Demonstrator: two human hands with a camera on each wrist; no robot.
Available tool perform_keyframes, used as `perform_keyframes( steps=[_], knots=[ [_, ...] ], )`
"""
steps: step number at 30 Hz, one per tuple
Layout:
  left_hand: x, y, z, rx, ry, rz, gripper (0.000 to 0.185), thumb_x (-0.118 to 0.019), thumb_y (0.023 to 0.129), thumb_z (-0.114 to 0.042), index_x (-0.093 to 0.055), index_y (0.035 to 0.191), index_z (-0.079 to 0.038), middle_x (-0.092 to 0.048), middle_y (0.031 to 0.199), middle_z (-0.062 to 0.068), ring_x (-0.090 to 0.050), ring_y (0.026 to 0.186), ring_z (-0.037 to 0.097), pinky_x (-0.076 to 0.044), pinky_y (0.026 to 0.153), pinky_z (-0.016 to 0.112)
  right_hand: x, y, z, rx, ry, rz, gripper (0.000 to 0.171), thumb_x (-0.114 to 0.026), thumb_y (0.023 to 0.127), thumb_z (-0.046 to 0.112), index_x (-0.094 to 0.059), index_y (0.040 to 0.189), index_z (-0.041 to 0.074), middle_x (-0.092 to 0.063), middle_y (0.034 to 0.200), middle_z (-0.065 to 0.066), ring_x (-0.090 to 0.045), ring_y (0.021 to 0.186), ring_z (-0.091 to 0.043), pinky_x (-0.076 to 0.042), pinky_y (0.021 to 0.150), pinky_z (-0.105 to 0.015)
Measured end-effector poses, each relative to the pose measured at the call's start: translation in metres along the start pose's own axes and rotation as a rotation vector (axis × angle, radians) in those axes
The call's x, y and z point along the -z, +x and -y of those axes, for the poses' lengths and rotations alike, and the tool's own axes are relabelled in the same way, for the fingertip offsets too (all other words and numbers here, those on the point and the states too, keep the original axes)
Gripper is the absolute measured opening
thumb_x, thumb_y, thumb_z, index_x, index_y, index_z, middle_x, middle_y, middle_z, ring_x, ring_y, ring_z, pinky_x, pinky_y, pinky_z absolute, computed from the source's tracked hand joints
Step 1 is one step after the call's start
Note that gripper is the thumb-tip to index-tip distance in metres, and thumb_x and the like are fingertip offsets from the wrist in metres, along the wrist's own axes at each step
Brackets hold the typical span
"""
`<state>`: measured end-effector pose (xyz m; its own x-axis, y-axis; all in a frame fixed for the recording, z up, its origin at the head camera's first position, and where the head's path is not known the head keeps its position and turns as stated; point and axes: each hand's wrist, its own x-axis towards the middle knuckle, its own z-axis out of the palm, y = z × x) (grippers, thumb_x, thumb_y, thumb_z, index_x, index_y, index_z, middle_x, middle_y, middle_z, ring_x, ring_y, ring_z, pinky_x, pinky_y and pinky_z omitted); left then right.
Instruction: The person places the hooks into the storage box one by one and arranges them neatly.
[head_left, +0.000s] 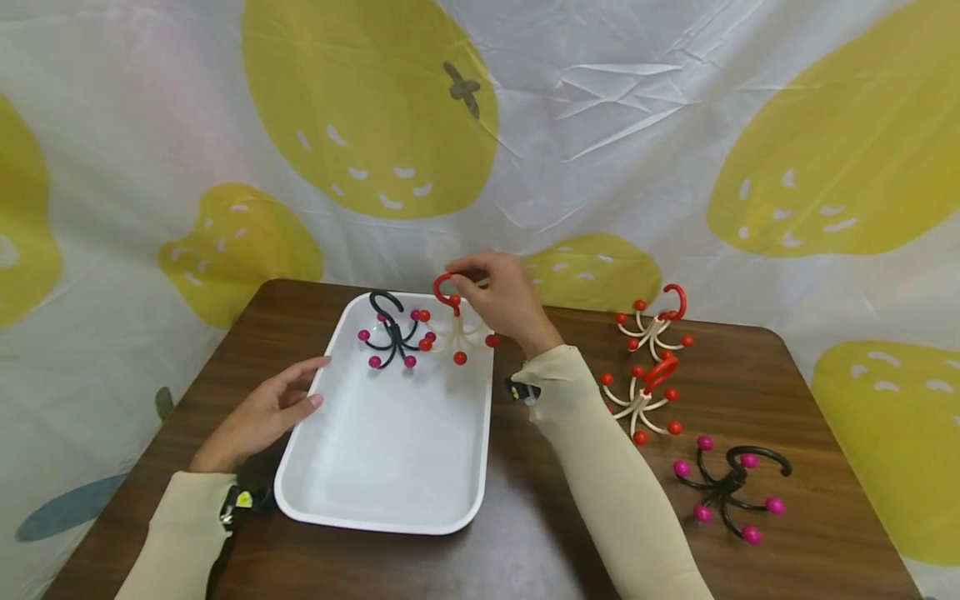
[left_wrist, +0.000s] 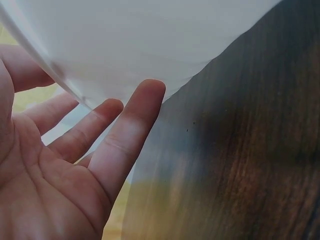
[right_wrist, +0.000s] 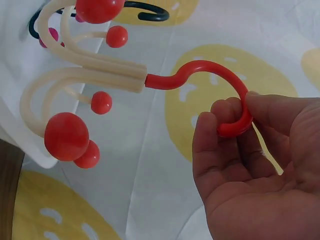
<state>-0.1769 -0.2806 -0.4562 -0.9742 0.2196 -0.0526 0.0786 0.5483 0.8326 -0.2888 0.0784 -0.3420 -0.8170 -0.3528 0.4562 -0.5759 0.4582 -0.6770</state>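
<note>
My right hand (head_left: 504, 293) pinches a red hook (right_wrist: 200, 65).
Its cream hanger (right_wrist: 120, 75) is at the far right of the white tray (head_left: 397, 450), beside a black hanger (head_left: 396, 335) (pink-balled); my left hand (head_left: 258, 417), fingers loose, touches the tray.
</note>
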Motion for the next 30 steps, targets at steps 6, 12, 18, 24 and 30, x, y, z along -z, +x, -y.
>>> perform_keyframes(
  steps=[6,12,18,24,30],
  knots=[
    [-0.001,0.001,0.002,0.007,0.001,-0.001,0.068,-0.068,0.105,-0.031,-0.038,0.165,-0.021,-0.049,0.156,0.026,-0.065,0.122,0.043,-0.063,0.091,0.051,-0.013,0.003,-0.006,-0.017,-0.002,-0.012,0.017,-0.073,0.098,0.007,-0.082,0.113,0.006,-0.081,0.109,-0.009,-0.076,0.092,-0.025,-0.062,0.080,-0.036],
    [-0.001,0.001,0.003,-0.007,0.001,0.002,0.067,-0.067,0.105,-0.029,-0.038,0.165,-0.020,-0.049,0.156,0.027,-0.065,0.123,0.044,-0.063,0.091,0.052,-0.025,0.004,-0.015,-0.076,0.076,0.019,0.016,-0.072,0.100,0.008,-0.081,0.113,0.006,-0.080,0.110,-0.011,-0.074,0.093,-0.023,-0.062,0.079,-0.035],
    [0.000,0.002,0.003,-0.006,0.003,0.004,0.067,-0.067,0.106,-0.030,-0.037,0.165,-0.021,-0.049,0.155,0.026,-0.065,0.122,0.042,-0.063,0.092,0.052,-0.028,0.003,-0.023,-0.094,0.087,0.016,0.017,-0.072,0.100,0.009,-0.081,0.114,0.006,-0.080,0.110,-0.010,-0.074,0.095,-0.022,-0.061,0.082,-0.036],
    [0.000,0.002,0.003,-0.008,0.004,0.004,0.067,-0.067,0.106,-0.031,-0.038,0.165,-0.022,-0.049,0.155,0.026,-0.065,0.123,0.043,-0.063,0.092,0.052,-0.030,0.003,-0.030,-0.106,0.088,0.026,0.015,-0.073,0.100,0.009,-0.081,0.113,0.008,-0.080,0.108,-0.005,-0.072,0.096,-0.021,-0.061,0.084,-0.036],
    [0.000,0.002,0.005,0.010,-0.009,0.011,0.068,-0.067,0.105,-0.031,-0.036,0.166,-0.023,-0.049,0.156,0.025,-0.064,0.124,0.042,-0.063,0.092,0.053,-0.035,0.000,-0.039,-0.106,0.082,0.036,0.017,-0.073,0.099,0.009,-0.080,0.115,0.006,-0.080,0.112,-0.006,-0.073,0.099,-0.022,-0.061,0.084,-0.034]
  ],
)
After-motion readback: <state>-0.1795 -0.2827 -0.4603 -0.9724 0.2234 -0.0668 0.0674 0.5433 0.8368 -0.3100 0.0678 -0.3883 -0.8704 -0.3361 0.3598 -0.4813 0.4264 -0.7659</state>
